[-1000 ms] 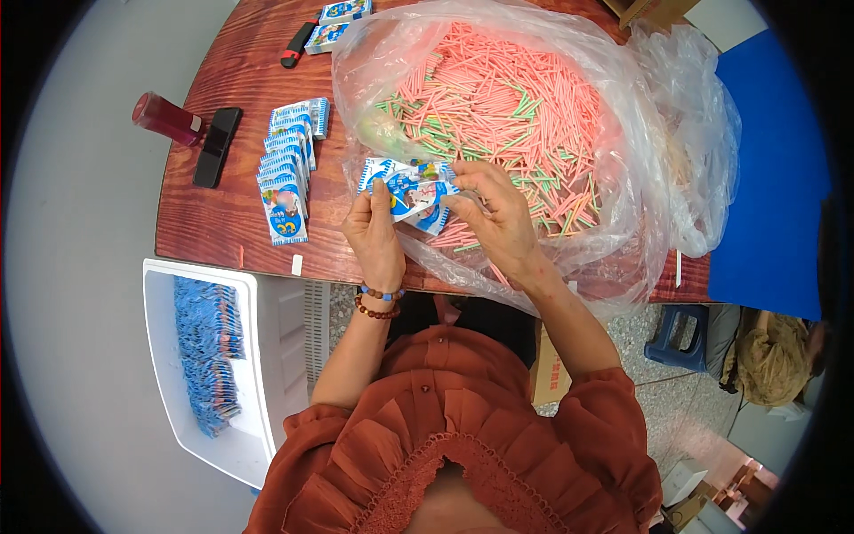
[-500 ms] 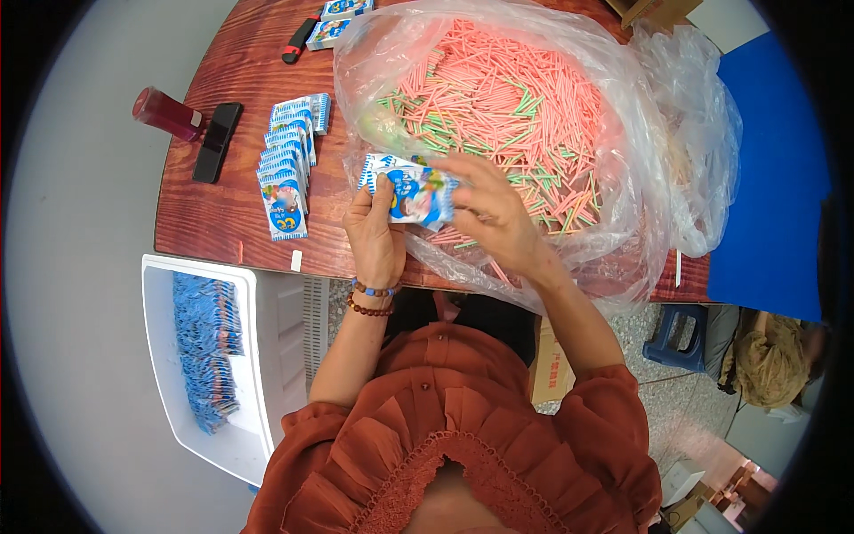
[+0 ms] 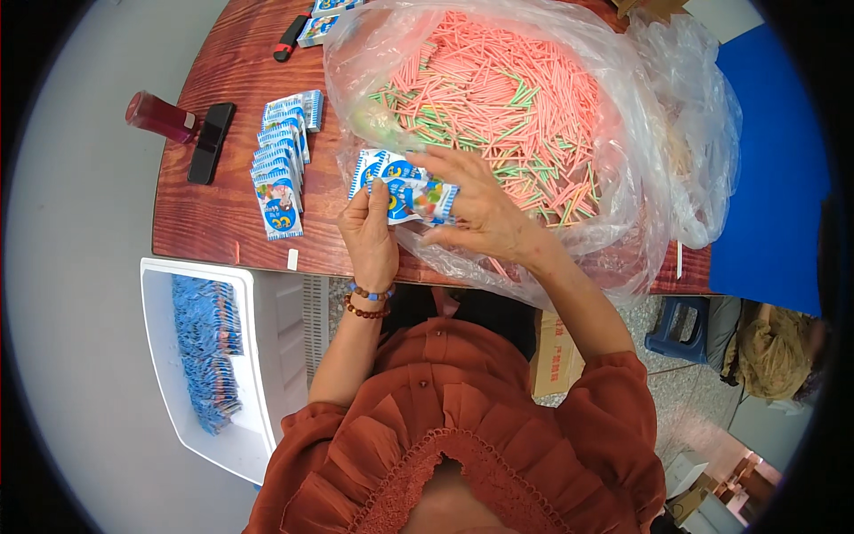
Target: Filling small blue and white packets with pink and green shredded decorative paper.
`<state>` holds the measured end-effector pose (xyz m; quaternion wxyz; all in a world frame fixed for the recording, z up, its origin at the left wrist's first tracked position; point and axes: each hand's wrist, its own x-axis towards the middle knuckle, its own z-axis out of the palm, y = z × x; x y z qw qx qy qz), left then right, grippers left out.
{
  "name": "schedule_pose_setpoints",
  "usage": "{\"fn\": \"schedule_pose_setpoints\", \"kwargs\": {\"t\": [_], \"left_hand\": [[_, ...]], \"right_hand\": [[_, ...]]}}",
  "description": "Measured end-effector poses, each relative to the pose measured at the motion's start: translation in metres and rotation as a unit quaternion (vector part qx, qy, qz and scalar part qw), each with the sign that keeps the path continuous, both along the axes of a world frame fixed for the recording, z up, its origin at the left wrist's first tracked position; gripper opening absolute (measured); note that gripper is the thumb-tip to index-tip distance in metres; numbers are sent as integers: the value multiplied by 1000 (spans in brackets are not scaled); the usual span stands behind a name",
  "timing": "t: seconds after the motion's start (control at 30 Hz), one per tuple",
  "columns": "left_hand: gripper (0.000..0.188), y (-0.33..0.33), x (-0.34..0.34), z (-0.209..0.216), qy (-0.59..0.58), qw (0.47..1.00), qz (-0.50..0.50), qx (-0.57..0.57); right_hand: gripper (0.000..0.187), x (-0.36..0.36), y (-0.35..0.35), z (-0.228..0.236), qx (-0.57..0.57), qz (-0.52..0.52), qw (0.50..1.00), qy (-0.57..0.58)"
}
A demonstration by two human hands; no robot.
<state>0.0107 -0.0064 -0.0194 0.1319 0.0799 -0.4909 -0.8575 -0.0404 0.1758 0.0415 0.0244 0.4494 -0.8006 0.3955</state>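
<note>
Several small blue-and-white packets (image 3: 405, 198) are fanned out in my left hand (image 3: 370, 233), its thumb pressed on their front at the near edge of the table. My right hand (image 3: 487, 206) hovers at the packets' right end, thumb and fingers spread apart around it; whether a fingertip touches them I cannot tell. Just beyond lies a large clear plastic bag (image 3: 636, 178), its mouth wide and full of thin pink and green sticks (image 3: 516, 84). To the left, a row of overlapping packets (image 3: 278, 191) of the same kind rests on the wooden table (image 3: 191, 227).
Left on the table are a black phone (image 3: 212, 142), a red bottle (image 3: 160, 117) and a red-and-black utility knife (image 3: 291, 38). More packets (image 3: 316, 31) lie behind. A white bin (image 3: 262, 356) of blue packets stands below, left; a blue stool (image 3: 678, 329) sits right.
The packets in my left hand have fanned wider apart. My right hand's fingers have opened and its thumb has come away from the packets. The view has shifted slightly.
</note>
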Motion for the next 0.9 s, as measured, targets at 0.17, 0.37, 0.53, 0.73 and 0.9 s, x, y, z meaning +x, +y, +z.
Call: {"fn": "schedule_pose_setpoints", "kwargs": {"t": [0.17,0.37,0.53,0.73,0.9], "left_hand": [[31,-5,0,-4,-26,995,-5,-94],[33,8,-3,4,-46,999,5,-13],[34,6,-2,9,-73,994,21,-72],[37,8,-8,13,-54,994,67,-61],[37,5,-3,23,-98,991,76,-48]], "right_hand": [[26,-10,10,1,-2,6,999,50],[24,-10,6,0,-14,45,999,1],[19,-27,26,6,-79,111,986,-97],[21,-124,51,0,75,-230,966,-95],[14,-164,43,-30,352,-182,888,235]]}}
